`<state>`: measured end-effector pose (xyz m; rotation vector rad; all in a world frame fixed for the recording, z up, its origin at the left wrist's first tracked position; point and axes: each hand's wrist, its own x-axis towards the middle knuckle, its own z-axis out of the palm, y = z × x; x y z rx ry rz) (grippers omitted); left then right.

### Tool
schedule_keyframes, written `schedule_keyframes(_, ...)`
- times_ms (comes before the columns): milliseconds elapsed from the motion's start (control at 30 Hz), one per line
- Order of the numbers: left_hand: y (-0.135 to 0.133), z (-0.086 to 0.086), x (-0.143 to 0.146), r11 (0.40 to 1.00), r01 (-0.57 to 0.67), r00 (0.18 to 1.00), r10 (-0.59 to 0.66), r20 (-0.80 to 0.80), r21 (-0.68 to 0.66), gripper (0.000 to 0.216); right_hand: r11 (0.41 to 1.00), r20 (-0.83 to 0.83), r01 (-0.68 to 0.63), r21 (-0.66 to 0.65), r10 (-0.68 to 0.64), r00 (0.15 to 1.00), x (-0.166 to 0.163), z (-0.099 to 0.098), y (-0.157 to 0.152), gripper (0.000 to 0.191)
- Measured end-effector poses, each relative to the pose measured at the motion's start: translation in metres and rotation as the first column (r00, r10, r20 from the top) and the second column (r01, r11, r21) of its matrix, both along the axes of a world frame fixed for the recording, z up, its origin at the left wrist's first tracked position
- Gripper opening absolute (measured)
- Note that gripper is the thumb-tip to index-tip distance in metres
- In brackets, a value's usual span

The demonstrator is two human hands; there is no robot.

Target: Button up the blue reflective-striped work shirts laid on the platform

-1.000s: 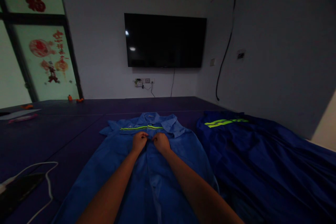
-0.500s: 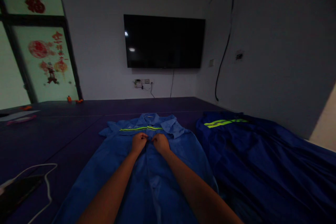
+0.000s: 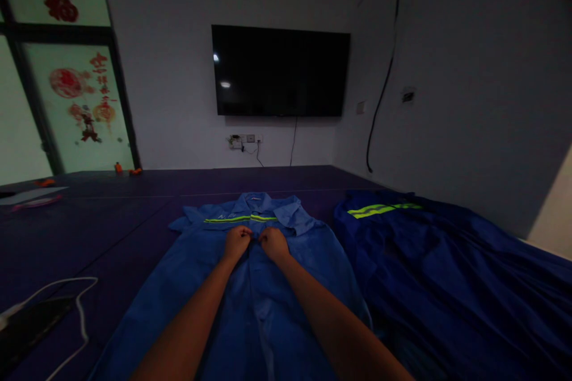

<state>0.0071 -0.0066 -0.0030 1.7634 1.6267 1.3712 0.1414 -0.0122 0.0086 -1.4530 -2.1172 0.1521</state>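
A blue work shirt (image 3: 179, 286) with a yellow-green reflective stripe across the chest lies spread out, its collar at the far end. Just below the stripe, my left hand (image 3: 238, 241) pinches the left edge of the front opening. Opposite it, a small gap away, my right hand (image 3: 273, 242) pinches the right edge. Both sets of fingers are closed on the cloth at the front placket. Whatever small part lies between the fingertips is too small to make out.
Darker blue garments (image 3: 415, 268) with a reflective stripe lie heaped at the right. At lower left are a dark phone-like object (image 3: 36, 327) and a white cable (image 3: 83, 315). The purple surface (image 3: 129, 214) reaches the wall, where a television (image 3: 281, 71) hangs.
Both hands stay at the same spot on the shirt front. The view has shifted very slightly; nothing else visibly differs.
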Motion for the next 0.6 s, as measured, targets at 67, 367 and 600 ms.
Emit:
schedule_keyframes(67,0.0006,-0.0005,-0.0004,1.000,0.002,1.000,-0.002,-0.001,0.000,0.021,1.000,0.016,0.000,0.005,-0.001,1.000,0.0000,0.0002,-0.0009,0.028)
schedule_keyframes(367,0.0024,-0.0017,-0.0012,1.000,0.000,1.000,0.000,-0.011,0.004,0.018,0.999,0.116,-0.030,0.018,0.028,0.993,-0.0017,0.0042,-0.0067,0.025)
schedule_keyframes(600,0.0001,-0.0008,-0.0005,0.999,0.038,0.999,-0.038,-0.011,0.026,0.024,1.000,0.123,-0.029,0.010,0.027,0.992,-0.0008,0.0039,-0.0053,0.028)
